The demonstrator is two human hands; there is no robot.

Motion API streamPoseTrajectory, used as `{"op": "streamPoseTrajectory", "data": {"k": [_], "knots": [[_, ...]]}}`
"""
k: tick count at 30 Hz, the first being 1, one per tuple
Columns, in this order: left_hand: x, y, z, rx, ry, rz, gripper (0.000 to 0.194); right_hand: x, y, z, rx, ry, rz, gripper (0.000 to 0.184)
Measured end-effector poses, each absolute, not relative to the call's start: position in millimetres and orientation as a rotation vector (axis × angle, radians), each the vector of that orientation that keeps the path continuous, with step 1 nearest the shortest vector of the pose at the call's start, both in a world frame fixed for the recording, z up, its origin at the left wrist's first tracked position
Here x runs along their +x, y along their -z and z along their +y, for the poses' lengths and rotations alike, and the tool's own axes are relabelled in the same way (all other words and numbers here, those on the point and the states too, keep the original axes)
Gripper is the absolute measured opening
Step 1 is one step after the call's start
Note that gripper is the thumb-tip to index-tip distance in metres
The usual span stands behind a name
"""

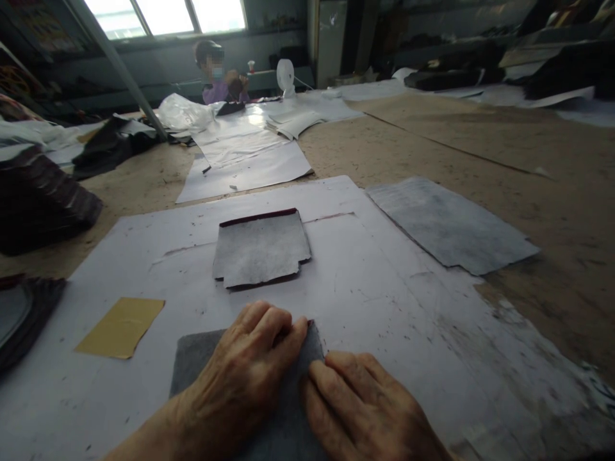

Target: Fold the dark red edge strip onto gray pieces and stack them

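A dark grey felt-like piece (192, 365) lies at the near edge of the white paper sheet (384, 301). My left hand (245, 371) rests on it, fingers curled over its far top edge. My right hand (355, 403) lies flat beside it, fingers pressing the piece's right part. Farther out on the paper sits a small stack of grey cut pieces with dark red edges (262, 248). A yellow-brown rectangle (120, 326) lies to the left of my hands.
A larger grey sheet (446, 221) lies to the right on the brown worktable (528, 166). Dark stacked pieces (38, 198) sit at the left. White sheets (245, 160) stretch toward a seated person (218, 77) at the far end.
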State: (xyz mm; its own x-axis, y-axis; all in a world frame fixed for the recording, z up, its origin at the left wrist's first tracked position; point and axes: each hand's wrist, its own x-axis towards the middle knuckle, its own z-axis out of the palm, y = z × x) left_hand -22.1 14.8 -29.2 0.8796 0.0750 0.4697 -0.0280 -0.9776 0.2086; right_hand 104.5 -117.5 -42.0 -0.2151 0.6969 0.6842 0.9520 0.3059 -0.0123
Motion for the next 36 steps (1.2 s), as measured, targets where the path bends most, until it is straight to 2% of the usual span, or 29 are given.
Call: {"op": "streamPoseTrajectory", "data": {"k": [13, 20, 32, 36], "knots": [[-26.4, 29.5, 13.7, 2.967, -0.627, -0.012, 0.033, 101.3, 44.4, -118.8, -1.460, 0.631, -1.976, 0.020], [-22.4, 26.3, 14.6, 2.961, -0.665, -0.018, 0.032, 121.5, 28.1, -115.9, -1.518, 0.167, -1.829, 0.031], [-24.6, 24.6, 19.0, 2.856, -0.765, 0.196, 0.038, 131.3, 31.8, -105.4, -1.627, 0.334, -1.993, 0.035], [-32.8, 19.3, 30.5, 2.901, -0.678, 0.166, 0.034, 130.6, 30.8, -106.1, -1.631, 0.358, -2.010, 0.038]]}}
